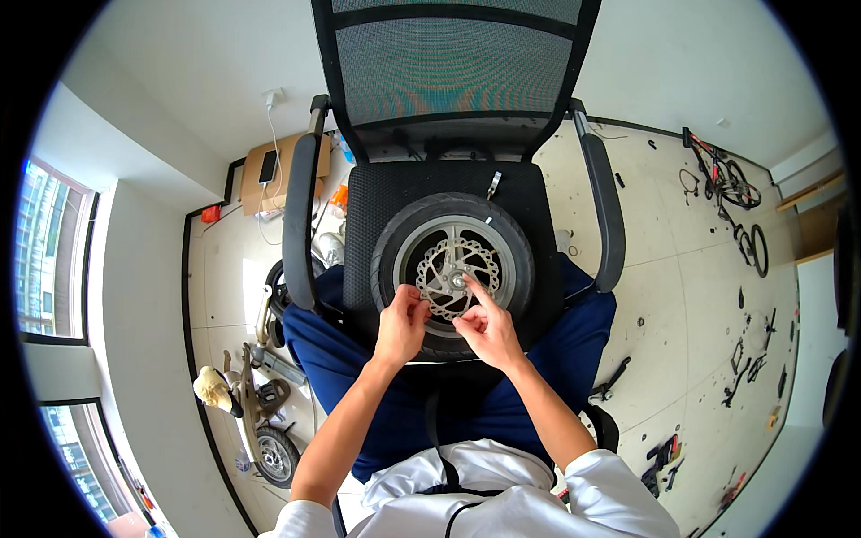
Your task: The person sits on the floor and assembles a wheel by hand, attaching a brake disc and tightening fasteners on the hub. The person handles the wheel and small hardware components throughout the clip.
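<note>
A small wheel point(517, 235) with a black tyre and grey rim lies flat on the black seat of an office chair, between my knees. A silver brake disc point(439, 262) with a wavy, perforated edge sits over its hub point(458, 280). At the disc's lower left edge, my left hand point(400, 330) has its fingers pinched together; whatever they hold is hidden. My right hand point(490, 332) rests over the lower right of the disc. Its index finger reaches to the hub, apart from the thumb, and I see nothing held in it.
The chair seat point(366, 193) also bears a small silver metal piece point(494, 184); armrests point(603, 211) flank it. On the left floor are a cardboard box point(256, 193) and a partly dismantled scooter point(251, 408). Bicycle parts point(737, 184) and tools point(664, 455) lie scattered right.
</note>
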{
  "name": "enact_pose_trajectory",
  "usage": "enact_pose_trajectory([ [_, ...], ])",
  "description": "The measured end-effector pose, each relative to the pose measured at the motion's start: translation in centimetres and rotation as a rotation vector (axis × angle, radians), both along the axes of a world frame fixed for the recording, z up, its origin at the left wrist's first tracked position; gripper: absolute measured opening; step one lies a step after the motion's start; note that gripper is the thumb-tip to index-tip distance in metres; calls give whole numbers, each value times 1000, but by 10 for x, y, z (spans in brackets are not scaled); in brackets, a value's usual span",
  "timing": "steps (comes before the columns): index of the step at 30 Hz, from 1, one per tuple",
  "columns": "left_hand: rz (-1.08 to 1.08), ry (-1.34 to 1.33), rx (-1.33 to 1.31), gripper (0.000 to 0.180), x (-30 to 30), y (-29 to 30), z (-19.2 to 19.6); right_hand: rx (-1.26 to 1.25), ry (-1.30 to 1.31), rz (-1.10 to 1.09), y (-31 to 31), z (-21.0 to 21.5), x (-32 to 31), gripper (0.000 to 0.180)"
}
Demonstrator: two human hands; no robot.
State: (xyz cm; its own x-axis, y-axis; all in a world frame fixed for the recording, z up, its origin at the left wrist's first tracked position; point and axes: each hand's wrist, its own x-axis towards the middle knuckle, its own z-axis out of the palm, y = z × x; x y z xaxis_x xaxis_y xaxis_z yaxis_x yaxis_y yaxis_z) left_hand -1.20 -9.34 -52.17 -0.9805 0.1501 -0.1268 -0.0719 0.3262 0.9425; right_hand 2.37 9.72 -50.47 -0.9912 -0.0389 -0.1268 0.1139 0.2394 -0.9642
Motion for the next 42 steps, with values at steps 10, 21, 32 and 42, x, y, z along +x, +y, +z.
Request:
enact_pose_trajectory([
  [10,-58,-17,-66,10,-3,-5,2,-126,-195,179,13,22,-18,69],
  [21,-68,-16,-1,11,-4,-7,2,243,165,166,9,16,-56,23],
  [32,-60,36,-36,14,-2,-6,7,408,222,45,18,21,-49,21],
  [42,-32,41,-27,15,-2,-5,7,564,450,320,36,32,-70,19],
])
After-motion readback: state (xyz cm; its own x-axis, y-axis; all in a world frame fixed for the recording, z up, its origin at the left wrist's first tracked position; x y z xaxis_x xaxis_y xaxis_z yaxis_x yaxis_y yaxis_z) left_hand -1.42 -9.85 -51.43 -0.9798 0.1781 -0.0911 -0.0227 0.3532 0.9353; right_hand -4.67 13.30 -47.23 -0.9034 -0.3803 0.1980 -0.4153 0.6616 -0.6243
